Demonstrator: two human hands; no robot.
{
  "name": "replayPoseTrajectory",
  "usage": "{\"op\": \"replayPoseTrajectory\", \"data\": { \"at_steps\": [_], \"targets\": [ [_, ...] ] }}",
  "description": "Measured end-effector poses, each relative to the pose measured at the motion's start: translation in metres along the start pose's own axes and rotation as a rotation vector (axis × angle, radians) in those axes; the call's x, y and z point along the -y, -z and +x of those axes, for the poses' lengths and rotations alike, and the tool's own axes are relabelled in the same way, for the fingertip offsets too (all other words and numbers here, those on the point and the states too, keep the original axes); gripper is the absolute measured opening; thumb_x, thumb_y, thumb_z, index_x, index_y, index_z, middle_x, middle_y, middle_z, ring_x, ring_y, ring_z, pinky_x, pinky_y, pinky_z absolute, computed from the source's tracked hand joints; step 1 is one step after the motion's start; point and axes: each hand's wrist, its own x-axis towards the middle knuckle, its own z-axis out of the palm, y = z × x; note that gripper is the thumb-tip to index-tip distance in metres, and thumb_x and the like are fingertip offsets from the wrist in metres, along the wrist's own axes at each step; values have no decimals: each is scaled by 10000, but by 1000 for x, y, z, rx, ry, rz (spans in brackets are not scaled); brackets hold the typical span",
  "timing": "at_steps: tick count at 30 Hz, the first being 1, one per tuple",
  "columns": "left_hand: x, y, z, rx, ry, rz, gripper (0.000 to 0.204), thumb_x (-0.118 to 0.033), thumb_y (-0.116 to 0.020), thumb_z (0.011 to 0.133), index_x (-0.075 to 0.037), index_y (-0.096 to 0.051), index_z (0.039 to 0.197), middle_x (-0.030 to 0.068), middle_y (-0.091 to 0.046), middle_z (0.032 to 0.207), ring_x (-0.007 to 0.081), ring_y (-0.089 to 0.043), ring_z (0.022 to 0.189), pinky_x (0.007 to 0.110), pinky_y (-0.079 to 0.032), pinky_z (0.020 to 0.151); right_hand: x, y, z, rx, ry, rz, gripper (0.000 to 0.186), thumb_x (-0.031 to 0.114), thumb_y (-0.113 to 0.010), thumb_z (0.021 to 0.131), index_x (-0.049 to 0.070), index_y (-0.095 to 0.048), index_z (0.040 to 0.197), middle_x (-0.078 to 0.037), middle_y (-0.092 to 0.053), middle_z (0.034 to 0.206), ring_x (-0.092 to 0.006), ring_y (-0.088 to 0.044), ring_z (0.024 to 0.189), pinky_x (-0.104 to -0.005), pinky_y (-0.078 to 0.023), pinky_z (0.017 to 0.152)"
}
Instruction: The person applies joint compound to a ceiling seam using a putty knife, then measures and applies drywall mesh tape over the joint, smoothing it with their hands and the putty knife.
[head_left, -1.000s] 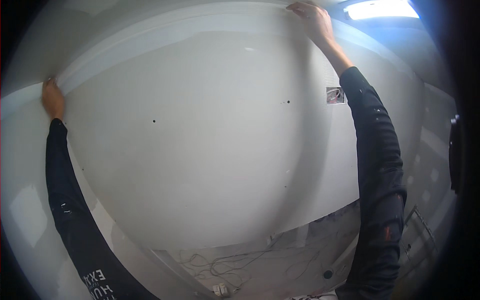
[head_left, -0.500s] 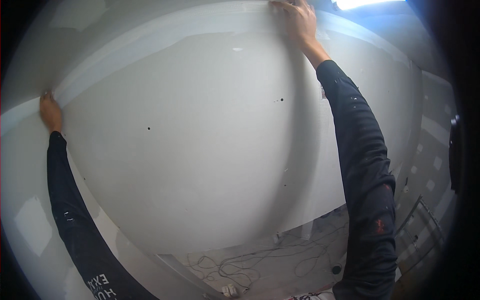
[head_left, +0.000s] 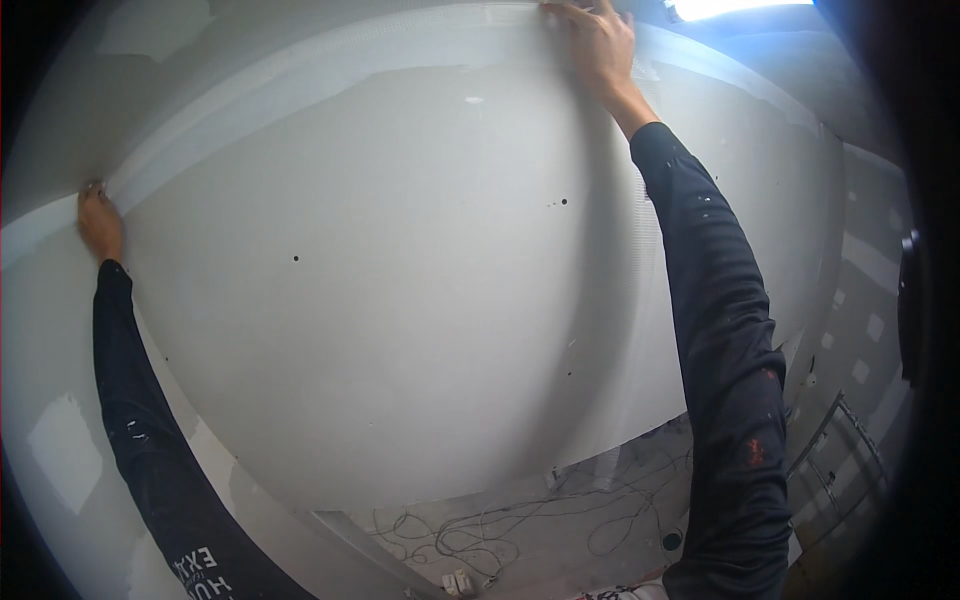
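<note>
Both my arms, in dark paint-flecked sleeves, reach up to the seam between a pale wallboard [head_left: 420, 250] and the ceiling. My left hand [head_left: 101, 222] is at the far-left corner, its fingers bunched against the seam; what they pinch, if anything, is too small to make out. At the top, my right hand [head_left: 603, 55] touches the seam with fingers stretched out, some cut off by the picture's edge. Between the two hands a whitish band like joint tape [head_left: 300, 62] follows the seam, above a smooth coat of filler on the board.
A bright lamp [head_left: 740, 8] shines at the upper right. Below the board's lower edge, loose cables [head_left: 470, 540] lie tangled on the floor. A metal ladder-like frame [head_left: 835, 460] leans at the right, near a patched wall [head_left: 865, 270].
Both hands stay at the seam, nearly still. My right forearm has shifted very slightly left, and the view has moved a little.
</note>
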Motion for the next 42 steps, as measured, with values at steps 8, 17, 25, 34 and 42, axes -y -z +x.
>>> {"op": "replayPoseTrajectory", "data": {
  "at_steps": [8,17,25,34,42],
  "targets": [
    [11,-12,4,-88,-57,-54,260,-65,-574,970,-10,-711,1184,190,-663,1249,396,-645,1119,456,-526,949,-10,2,4,-81,45,40,151,75,-700,869,136,-825,928,-106,-718,983,-259,-659,886,-421,-468,918],
    [1,-9,-2,-59,-35,-56,266,-72,-553,981,-8,-706,1188,185,-662,1267,384,-635,1148,443,-513,985,-33,6,-6,-20,118,-44,175,132,-692,920,193,-824,1017,-86,-666,1083,-245,-590,1015,-436,-473,934],
    [-15,-14,5,-215,-117,-155,224,-60,-557,961,4,-727,1093,196,-693,1164,392,-650,1082,465,-513,952,-89,15,-2,40,287,-164,475,15,-587,956,315,-732,1294,-139,-653,1258,-325,-618,1162,-437,-506,1020],
    [-8,23,3,-198,-37,-186,209,-14,-593,912,15,-745,1052,194,-692,1113,407,-658,1021,477,-538,894,-72,-4,-7,100,157,-209,529,-29,-594,947,344,-727,1298,-88,-661,1280,-265,-644,1137,-442,-485,1044],
    [-8,19,-1,-168,-73,-127,207,-7,-582,924,18,-751,1041,222,-687,1106,421,-663,1002,473,-545,877,-92,-10,-8,121,223,-261,565,-62,-573,942,330,-714,1324,-72,-666,1209,-257,-640,1099,-438,-504,1017]
  ]
}}
